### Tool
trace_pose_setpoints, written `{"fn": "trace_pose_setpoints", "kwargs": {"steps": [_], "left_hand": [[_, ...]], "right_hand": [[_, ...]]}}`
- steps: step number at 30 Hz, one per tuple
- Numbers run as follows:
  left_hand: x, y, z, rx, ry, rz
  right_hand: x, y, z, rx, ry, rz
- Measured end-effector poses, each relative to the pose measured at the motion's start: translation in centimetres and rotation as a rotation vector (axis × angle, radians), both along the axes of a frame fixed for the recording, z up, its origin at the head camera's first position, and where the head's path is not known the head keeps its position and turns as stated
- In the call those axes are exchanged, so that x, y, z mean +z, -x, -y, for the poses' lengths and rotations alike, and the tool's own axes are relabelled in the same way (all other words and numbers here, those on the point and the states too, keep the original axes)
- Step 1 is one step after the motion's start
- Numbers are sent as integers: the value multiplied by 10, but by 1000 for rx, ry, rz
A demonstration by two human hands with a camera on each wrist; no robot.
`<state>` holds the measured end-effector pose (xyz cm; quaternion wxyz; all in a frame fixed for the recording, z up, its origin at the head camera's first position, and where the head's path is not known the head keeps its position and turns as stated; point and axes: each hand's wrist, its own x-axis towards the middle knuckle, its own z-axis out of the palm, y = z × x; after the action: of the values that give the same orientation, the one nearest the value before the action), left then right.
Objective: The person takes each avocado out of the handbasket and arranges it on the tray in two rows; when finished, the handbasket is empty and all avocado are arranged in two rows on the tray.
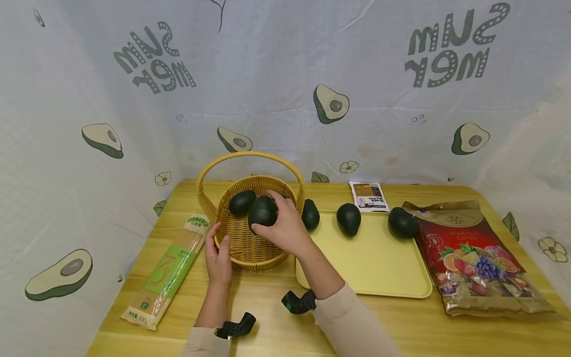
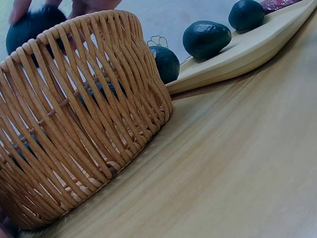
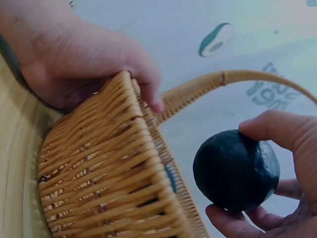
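Note:
My right hand (image 1: pixel 287 225) holds a dark green avocado (image 1: pixel 262 211) between thumb and fingers, over the yellow wicker basket (image 1: pixel 245 243). In the right wrist view this avocado (image 3: pixel 235 171) is beside the basket's rim, near the arched handle (image 3: pixel 208 84). At the basket's near left side, my left hand (image 1: pixel 218 260) grips the rim, its thumb (image 3: pixel 151 91) hooked over the edge. Another avocado (image 1: pixel 242 202) lies inside the basket at the back left. Dark shapes also show through the weave in the left wrist view.
Right of the basket is a pale yellow tray (image 1: pixel 366 267). Avocados (image 1: pixel 349 219) lie along its far side, one (image 1: pixel 310 215) close to the basket. A red candy bag (image 1: pixel 477 258) flanks the tray; a small packet (image 1: pixel 369 196) lies behind. Left of the basket lies a noodle pack (image 1: pixel 169 270).

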<state>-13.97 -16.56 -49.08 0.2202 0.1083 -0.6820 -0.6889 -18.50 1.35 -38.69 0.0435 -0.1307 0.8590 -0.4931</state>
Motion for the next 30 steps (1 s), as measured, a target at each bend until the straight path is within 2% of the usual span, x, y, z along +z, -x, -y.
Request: {"fn": "trace_pose_setpoints", "kwargs": {"steps": [6,12,26,30], "left_hand": [[0,0,-1,6,5,25],[0,-1,0,1,-9,20],[0,0,1,-15,-19,5],[-1,-1,0,-17,-25,6]], "right_hand": [[5,-13,-17,6,25,-13],[9,-24,-37,5,21,14],[2,-37,-95,32,-96,18],[-1,-40,-105,30,-136,60]]}}
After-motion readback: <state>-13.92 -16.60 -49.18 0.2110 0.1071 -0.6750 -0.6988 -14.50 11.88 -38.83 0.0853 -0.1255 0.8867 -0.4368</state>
